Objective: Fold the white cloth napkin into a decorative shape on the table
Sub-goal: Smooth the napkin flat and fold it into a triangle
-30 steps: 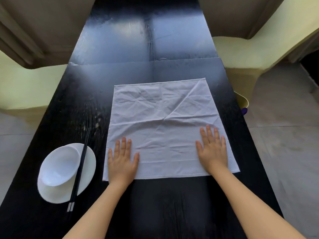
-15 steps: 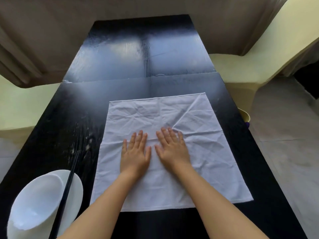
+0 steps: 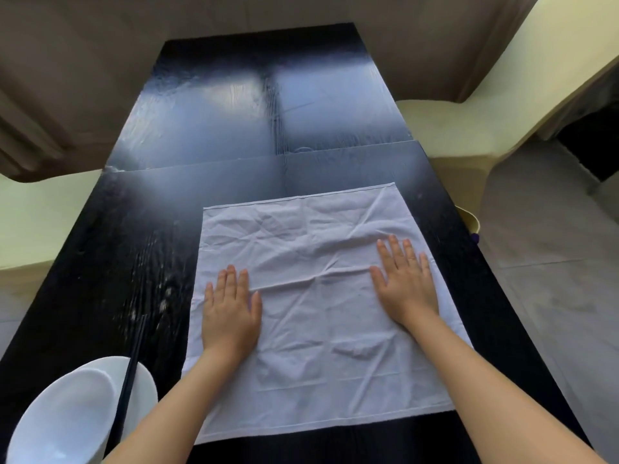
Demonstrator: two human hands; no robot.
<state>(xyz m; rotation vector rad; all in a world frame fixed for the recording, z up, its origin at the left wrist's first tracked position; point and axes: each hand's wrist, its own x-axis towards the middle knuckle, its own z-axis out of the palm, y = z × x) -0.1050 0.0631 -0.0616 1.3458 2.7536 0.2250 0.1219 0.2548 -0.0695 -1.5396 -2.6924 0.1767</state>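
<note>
White cotton, creased all over, lies spread in a single flat layer on the black table [image 3: 234, 135]: this is the napkin [image 3: 311, 329], unfolded, roughly square, its near hem just short of the table's near edge and its far hem about halfway up the tabletop. It sits right of the table's centre line, with its right edge close to the table's right side.

Both hands press palm-down on the cloth, well apart from each other. The left hand [image 3: 231, 313] rests at the napkin's left margin, fingers straight and close together, pointing away from the person. The right hand [image 3: 407, 283] lies near the right margin, a little farther from the person than the left, fingers slightly spread. Neither hand grips anything; each is flat and open against the fabric. A long horizontal crease runs across the cloth between the two hands.

At the near left corner of the table stands a white bowl [image 3: 63, 420], tilted on a white plate [image 3: 147, 386], with dark chopsticks [image 3: 132, 366] laid across the rim, pointing toward the far side. The dishes are clear of the napkin, just beside the left forearm.

Pale yellow-covered chairs [image 3: 452, 128] flank the table on both sides.
</note>
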